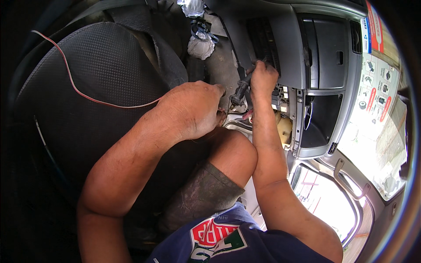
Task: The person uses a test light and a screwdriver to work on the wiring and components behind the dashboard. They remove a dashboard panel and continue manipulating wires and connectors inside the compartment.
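My left hand (190,109) is closed, with its fingertips mostly turned away beside my bare knee. A thin red-and-white wire (98,101) runs across the seat and disappears under this hand. Thin copper-coloured strands (222,116) show by its fingers. My right hand (264,81) reaches to the lower edge of the dashboard, its fingers wrapped round a black ribbed cylindrical tool (240,91) whose exact kind I cannot make out. The tool slants down toward the left hand, its lower end close to the left fingers but apart from them. Reddish wires (248,115) lie just below the tool.
A black textured seat (101,61) fills the left side. The grey dashboard (285,48) has an open compartment (322,120) and exposed connectors (280,98) beside my right forearm. Silvery wrapped bundles (201,46) sit at the top. A window (324,201) is at lower right.
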`<action>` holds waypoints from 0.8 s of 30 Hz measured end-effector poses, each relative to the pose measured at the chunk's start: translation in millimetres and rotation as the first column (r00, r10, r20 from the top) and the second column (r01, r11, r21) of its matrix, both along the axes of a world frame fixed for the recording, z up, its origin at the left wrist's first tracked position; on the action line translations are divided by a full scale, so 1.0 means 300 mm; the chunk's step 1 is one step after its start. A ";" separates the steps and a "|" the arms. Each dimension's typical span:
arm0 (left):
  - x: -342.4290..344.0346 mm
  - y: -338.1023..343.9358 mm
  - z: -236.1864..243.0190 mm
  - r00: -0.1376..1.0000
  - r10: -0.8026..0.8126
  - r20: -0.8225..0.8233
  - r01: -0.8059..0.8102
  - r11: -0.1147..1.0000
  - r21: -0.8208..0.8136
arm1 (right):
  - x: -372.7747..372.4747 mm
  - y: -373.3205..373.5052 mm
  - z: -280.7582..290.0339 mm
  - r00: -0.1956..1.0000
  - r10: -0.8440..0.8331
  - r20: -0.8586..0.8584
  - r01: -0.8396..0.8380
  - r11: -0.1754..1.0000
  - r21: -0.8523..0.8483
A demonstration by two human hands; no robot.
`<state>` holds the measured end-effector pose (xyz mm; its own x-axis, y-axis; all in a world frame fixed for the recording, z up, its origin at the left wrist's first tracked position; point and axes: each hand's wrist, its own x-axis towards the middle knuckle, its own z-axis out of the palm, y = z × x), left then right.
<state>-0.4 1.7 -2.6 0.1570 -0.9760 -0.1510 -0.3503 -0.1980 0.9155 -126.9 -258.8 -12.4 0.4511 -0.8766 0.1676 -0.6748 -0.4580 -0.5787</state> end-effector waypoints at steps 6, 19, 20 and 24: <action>0.002 0.003 0.005 1.000 0.015 0.013 -0.015 1.000 -0.003 | -0.007 -0.016 -0.008 0.997 0.044 -0.059 -0.049 0.995 -0.091; 0.031 0.005 0.037 0.996 -0.084 -0.025 0.086 0.994 0.062 | 0.001 -0.012 -0.007 0.998 0.027 -0.053 -0.032 0.996 -0.089; 0.031 0.005 0.036 0.996 -0.088 -0.024 0.089 0.994 0.057 | -0.004 -0.018 -0.009 0.997 0.036 -0.061 -0.041 0.995 -0.090; 0.030 0.006 0.037 0.996 -0.087 -0.025 0.089 0.994 0.069 | -0.012 -0.032 -0.017 0.997 0.019 -0.080 -0.027 0.996 -0.090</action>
<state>8.7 3.5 8.4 0.0669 -0.9729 -0.2215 -0.3487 -0.2308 0.9084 -130.6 -268.6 -17.5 0.4860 -0.8485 0.2092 -0.7053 -0.5222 -0.4795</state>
